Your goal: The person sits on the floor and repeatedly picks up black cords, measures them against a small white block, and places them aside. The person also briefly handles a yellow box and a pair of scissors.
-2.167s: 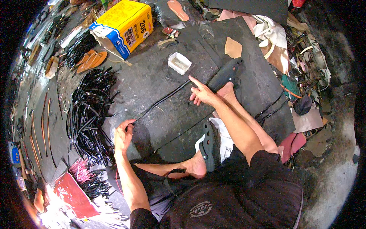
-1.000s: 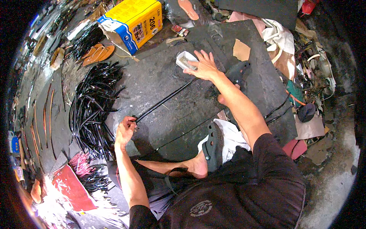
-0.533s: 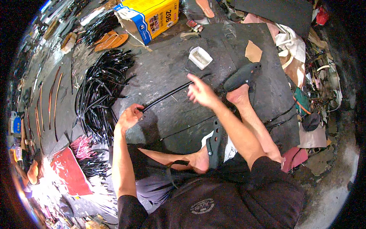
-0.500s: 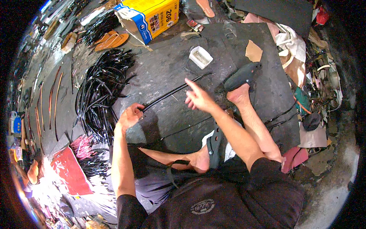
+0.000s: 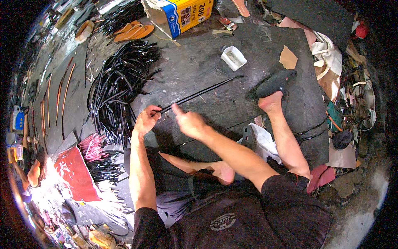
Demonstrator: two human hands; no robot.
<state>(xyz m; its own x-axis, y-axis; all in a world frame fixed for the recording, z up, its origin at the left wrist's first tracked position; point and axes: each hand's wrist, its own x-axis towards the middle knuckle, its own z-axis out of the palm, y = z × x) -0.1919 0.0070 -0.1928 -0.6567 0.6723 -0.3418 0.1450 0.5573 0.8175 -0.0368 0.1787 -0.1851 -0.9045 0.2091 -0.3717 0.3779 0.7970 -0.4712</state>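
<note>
My left hand pinches the near end of a long, thin black strap, which lies slanting across a dark board toward the upper right. It may be one strap or two side by side; I cannot tell. My right hand has its index finger stretched out at the strap, close to my left hand; its other fingers are partly hidden and blurred. Left of my hands lies a big bundle of glossy black straps. Beyond the strap's far end sits a small white tray.
The dark board spreads in front of me, with my bare leg and a dark clog on its right. A yellow and blue carton and orange sandals lie farther off. Pink strips and a red sheet are at the left.
My right hand has moved left and nearer along the strap, toward my left hand. My left hand still pinches the strap's end. The whole view has shifted a little.
</note>
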